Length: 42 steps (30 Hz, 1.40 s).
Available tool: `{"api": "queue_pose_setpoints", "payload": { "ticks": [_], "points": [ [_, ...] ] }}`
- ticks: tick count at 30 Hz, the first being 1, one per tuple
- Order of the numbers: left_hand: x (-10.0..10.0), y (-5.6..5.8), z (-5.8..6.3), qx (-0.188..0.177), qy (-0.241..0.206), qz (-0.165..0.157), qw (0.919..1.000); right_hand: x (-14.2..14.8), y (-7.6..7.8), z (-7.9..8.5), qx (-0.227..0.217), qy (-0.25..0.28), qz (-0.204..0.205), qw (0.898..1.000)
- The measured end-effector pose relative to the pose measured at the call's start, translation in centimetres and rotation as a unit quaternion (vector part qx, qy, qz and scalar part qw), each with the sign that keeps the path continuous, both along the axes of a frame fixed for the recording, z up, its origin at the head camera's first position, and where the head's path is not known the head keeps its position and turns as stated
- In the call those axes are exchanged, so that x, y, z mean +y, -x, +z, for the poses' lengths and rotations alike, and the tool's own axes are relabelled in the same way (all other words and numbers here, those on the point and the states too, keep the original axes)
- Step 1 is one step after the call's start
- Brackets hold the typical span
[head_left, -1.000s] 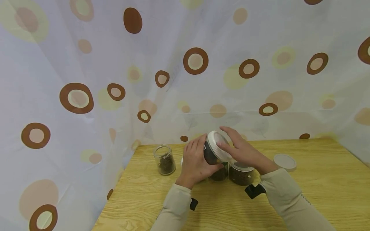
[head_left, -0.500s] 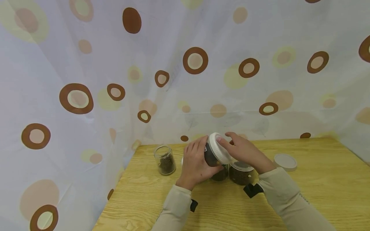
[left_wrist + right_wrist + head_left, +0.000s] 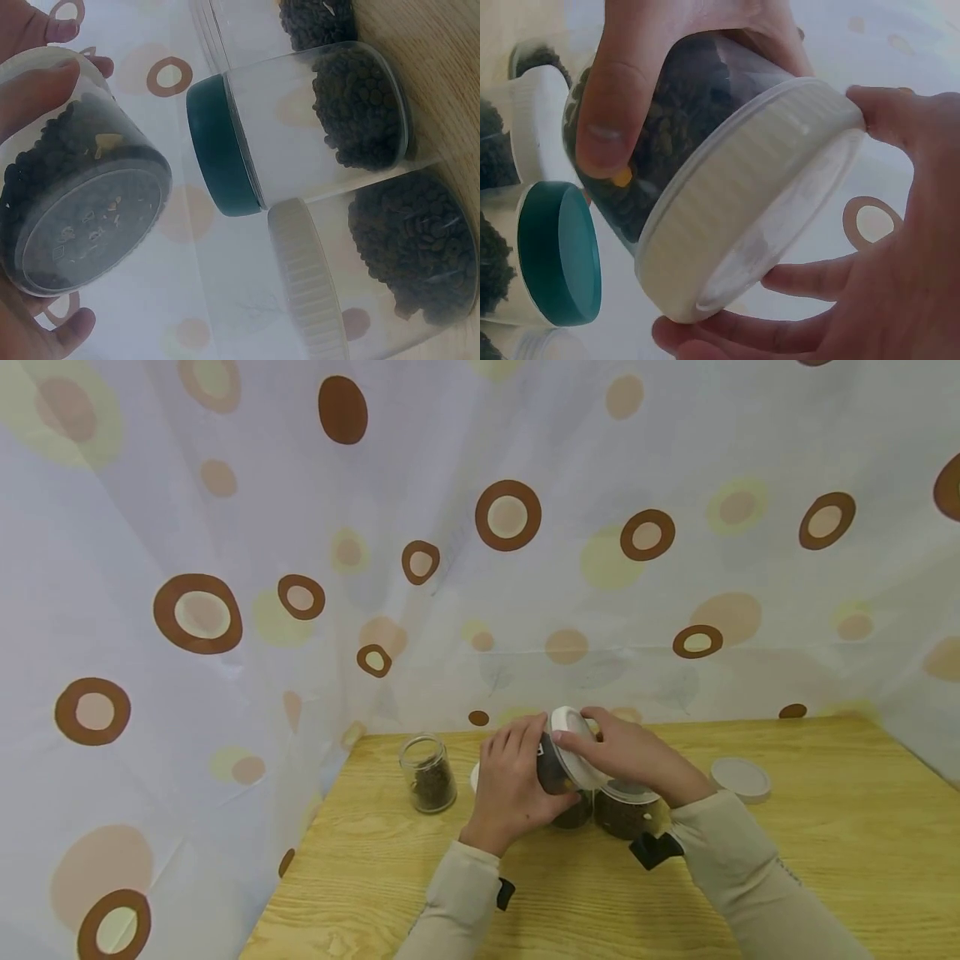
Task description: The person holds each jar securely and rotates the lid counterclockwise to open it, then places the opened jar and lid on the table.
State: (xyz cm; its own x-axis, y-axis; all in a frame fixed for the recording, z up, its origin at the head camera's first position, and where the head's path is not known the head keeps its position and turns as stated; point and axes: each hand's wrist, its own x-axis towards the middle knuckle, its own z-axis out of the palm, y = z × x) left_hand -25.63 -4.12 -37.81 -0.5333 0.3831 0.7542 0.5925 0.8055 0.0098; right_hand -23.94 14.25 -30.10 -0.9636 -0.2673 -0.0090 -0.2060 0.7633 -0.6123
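A clear jar [image 3: 686, 97] of dark pellets is held tilted above the wooden table, its ribbed white lid [image 3: 742, 187] facing right. My left hand [image 3: 510, 781] grips the jar body, the thumb lying along its side in the right wrist view. My right hand [image 3: 637, 756] holds the lid by its rim, with thumb and fingers on opposite edges. In the left wrist view the jar's base [image 3: 94, 232] faces the camera, and pellets rest inside against it. Close behind stand a jar with a green lid [image 3: 221, 146] and a wide jar with a white lid [image 3: 307, 277].
An uncovered glass jar [image 3: 431, 781], partly filled with dark bits, stands at the left. A loose white lid [image 3: 741, 779] lies flat on the wooden table [image 3: 585, 902] at the right. Another white-lidded jar [image 3: 540, 124] is partly hidden behind my left hand. A patterned curtain [image 3: 450, 610] hangs behind.
My right hand's fingers have gone from spread apart to curled about the lid's rim. Jar and left hand have shifted slightly right, and the lid has turned a little.
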Motion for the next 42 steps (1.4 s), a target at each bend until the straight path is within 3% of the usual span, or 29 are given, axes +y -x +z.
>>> {"api": "queue_pose_setpoints", "payload": {
  "ticks": [7,16,23,29,32,35,38,42],
  "points": [
    [0.0,-0.1,0.1,-0.045,-0.014,-0.003,0.9989,0.4,0.1,-0.1,0.022,0.077,0.047,0.996],
    [0.1,-0.2,0.0,-0.068,-0.043,-0.02,0.9966,0.7,0.3,-0.8,0.082,0.072,0.08,0.991],
    [-0.1,-0.4,-0.1,-0.077,-0.048,-0.021,0.9956,1.0,0.0,-0.7,0.072,0.088,0.081,0.99],
    [-0.3,-0.6,-0.2,-0.112,-0.076,-0.029,0.9904,1.4,-0.2,-0.5,0.075,0.109,0.092,0.987],
    [-0.4,-0.7,-0.2,-0.129,-0.105,-0.042,0.9852,1.9,-0.2,-0.4,0.076,0.124,0.089,0.985],
    [-0.6,-0.8,-0.2,-0.154,-0.148,-0.066,0.9747,2.4,-0.3,-0.4,0.069,0.137,0.082,0.985],
    [-0.8,-0.9,-0.2,-0.186,-0.193,-0.085,0.9596,2.7,-0.5,-0.3,0.062,0.142,0.079,0.985],
    [-1.4,-1.2,-0.3,-0.232,-0.243,-0.085,0.9378,3.1,-0.7,-0.4,0.062,0.144,0.081,0.984]
  ]
}}
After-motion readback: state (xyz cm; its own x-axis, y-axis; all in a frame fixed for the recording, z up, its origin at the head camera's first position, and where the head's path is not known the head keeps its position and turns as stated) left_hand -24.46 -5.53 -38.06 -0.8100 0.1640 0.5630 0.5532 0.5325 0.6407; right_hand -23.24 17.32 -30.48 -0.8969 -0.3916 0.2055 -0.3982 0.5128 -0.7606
